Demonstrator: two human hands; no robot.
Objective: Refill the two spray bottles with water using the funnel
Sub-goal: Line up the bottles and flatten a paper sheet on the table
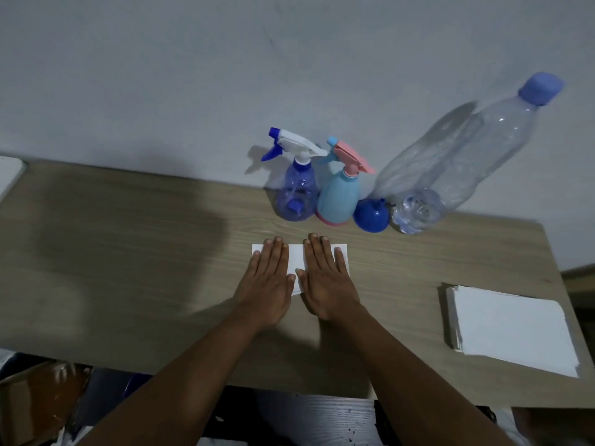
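Observation:
Two spray bottles stand by the wall at the back of the wooden table [128, 252]. One is a clear blue spray bottle [296, 191] with a white and blue trigger. Beside it on the right is a light blue spray bottle [339, 194] with a pink trigger. A blue funnel [371, 216] lies wide end toward me, to the right of them. A big clear water bottle [467, 156] with a blue cap stands next to the funnel. My left hand [269, 278] and my right hand [325, 278] lie flat, palms down, on a white paper [295, 257], holding nothing.
A stack of white paper sheets [508, 329] lies near the table's right edge. A white object [9, 175] shows at the far left edge. Below the table's front edge are a brown box [35, 400] and a dark surface [322, 420].

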